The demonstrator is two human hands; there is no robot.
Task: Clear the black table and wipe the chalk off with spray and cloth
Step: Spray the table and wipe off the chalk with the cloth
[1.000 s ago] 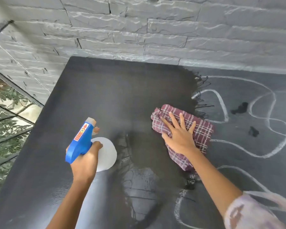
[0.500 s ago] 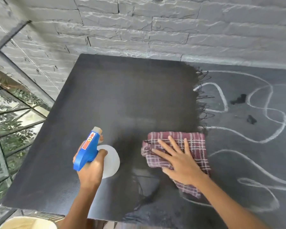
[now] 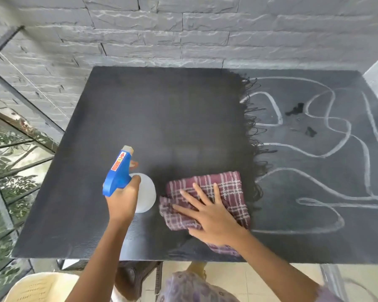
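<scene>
Counted 1 black table point(image 3: 162, 116), 1 spray bottle point(image 3: 118, 173), 1 plaid cloth point(image 3: 229, 186), and 2 hands: left hand point(image 3: 122, 199) + right hand point(image 3: 210, 216). There were 2 dark blotches point(image 3: 295, 109) on the chalked side and 1 cream plastic item point(image 3: 39, 288) at btm left. Chalk lines point(image 3: 275, 110) looped & overlapped, so no clean count, approx several.

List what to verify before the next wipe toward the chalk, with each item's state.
1. Right hand pressed flat on the maroon plaid cloth: ok.
2. Left hand has a firm grip on the blue-headed white spray bottle: ok.
3. Left part of the black table free of chalk: ok.
4. Right part free of white chalk lines: not ok.
5. Liquid left in the bottle: cannot tell.
</scene>
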